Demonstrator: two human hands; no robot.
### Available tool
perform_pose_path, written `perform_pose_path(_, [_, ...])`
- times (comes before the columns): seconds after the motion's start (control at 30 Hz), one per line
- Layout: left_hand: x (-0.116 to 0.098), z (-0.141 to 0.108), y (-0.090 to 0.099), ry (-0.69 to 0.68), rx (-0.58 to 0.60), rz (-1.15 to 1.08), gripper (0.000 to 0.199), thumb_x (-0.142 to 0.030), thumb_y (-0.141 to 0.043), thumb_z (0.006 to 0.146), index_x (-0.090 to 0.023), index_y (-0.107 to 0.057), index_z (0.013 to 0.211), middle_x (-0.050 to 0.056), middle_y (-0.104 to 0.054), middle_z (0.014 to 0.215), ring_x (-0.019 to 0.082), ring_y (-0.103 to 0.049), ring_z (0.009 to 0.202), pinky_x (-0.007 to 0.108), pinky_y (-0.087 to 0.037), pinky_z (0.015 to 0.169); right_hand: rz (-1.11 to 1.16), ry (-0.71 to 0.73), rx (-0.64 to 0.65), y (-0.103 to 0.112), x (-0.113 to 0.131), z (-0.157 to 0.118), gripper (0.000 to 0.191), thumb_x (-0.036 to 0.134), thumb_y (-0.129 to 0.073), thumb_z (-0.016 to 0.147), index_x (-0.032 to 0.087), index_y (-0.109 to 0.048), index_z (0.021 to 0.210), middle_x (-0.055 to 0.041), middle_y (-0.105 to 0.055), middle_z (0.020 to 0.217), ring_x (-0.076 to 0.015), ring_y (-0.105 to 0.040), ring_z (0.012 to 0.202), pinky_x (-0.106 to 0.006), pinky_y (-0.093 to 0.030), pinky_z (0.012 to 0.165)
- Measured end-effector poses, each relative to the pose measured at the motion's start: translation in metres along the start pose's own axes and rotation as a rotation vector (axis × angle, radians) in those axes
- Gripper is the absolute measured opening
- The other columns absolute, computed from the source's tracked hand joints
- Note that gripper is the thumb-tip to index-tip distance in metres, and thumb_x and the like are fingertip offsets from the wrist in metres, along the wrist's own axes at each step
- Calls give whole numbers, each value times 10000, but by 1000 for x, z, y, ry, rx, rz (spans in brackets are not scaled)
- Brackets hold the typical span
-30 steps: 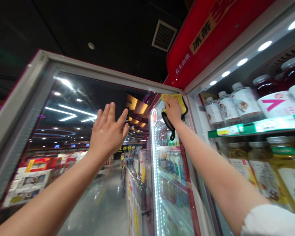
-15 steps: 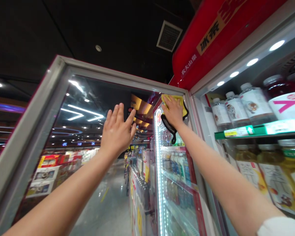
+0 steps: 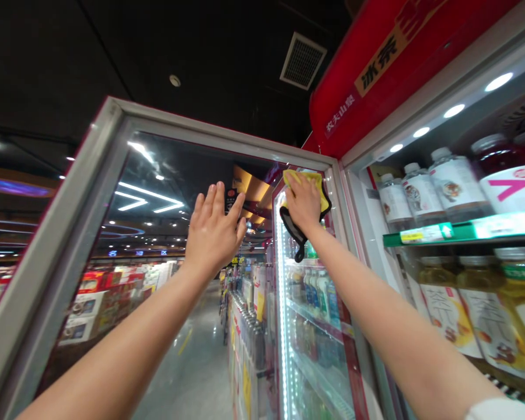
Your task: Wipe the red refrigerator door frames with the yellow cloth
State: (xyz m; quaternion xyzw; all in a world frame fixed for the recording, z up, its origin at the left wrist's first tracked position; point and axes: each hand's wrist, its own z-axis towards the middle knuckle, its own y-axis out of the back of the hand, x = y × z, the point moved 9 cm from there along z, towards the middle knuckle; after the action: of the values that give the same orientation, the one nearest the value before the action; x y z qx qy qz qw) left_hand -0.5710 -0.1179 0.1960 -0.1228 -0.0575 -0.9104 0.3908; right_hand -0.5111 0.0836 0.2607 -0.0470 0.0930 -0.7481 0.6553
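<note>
A glass door (image 3: 157, 157) in a grey metal frame (image 3: 219, 135) stands swung out from a red drinks cooler. My left hand (image 3: 213, 230) is spread near the middle of the pane, fingers up and apart, holding nothing. High at the pane's right side, my right hand (image 3: 304, 201) presses a yellow cloth (image 3: 314, 179) with a black edge against the glass. The cloth's dark lower part and a small loop hang below the palm.
The cooler's shelves on the right hold bottles (image 3: 452, 178) behind a green price rail (image 3: 481, 228). Through the glass show a lit cooler (image 3: 315, 326), stacked shop goods and an aisle floor (image 3: 192, 361). A ceiling vent (image 3: 303, 60) is overhead.
My right hand and the cloth have moved slightly left on the glass. My left hand has shifted a little to the right in view, still spread.
</note>
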Motion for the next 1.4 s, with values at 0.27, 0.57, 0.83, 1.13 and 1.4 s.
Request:
perform_pose_path(0.27, [1,-1,-2,-18,-40,-40,606,-363,-472,971,-267,-377,1562,74,-130,1713,318,-116,1583,583,-159,1255,32,224,159,14,39,-71,458,377,-443,1017,347,-539,1464,20,-474,1578,-299,-322,1518,-534,-339,1220])
perform_pose_path(0.57, [4,-2,-12,17,4,43,640,-379,-379,1003,-66,-337,1561,208,-218,1675,321,-172,1571,516,-138,1273,81,-39,26,-17,46,10,485,301,-395,1012,258,-541,1472,-60,-481,1569,-344,-324,1505,-621,-266,1228])
perform_pose_path(0.83, [27,-18,-11,-49,151,117,621,-378,-372,994,-138,-355,1566,135,-245,1680,281,-202,1568,488,-181,1265,80,270,186,-6,72,-66,454,343,-457,1011,342,-549,1455,4,-492,1565,-303,-327,1514,-554,-331,1217])
perform_pose_path(1.13, [103,-81,22,-67,169,245,562,-420,-350,1011,-341,-347,1568,22,-257,1681,270,-181,1572,562,-116,1261,123,-43,-61,-28,85,-3,439,289,-473,984,305,-611,1401,-54,-566,1492,-371,-377,1467,-670,-324,1172])
perform_pose_path(1.4, [100,-82,17,-64,173,186,566,-418,-356,1025,-375,-273,1583,-8,-193,1698,234,-123,1582,540,-59,1266,122,312,174,-20,138,-63,445,336,-493,998,346,-569,1437,11,-517,1545,-309,-346,1502,-551,-322,1218])
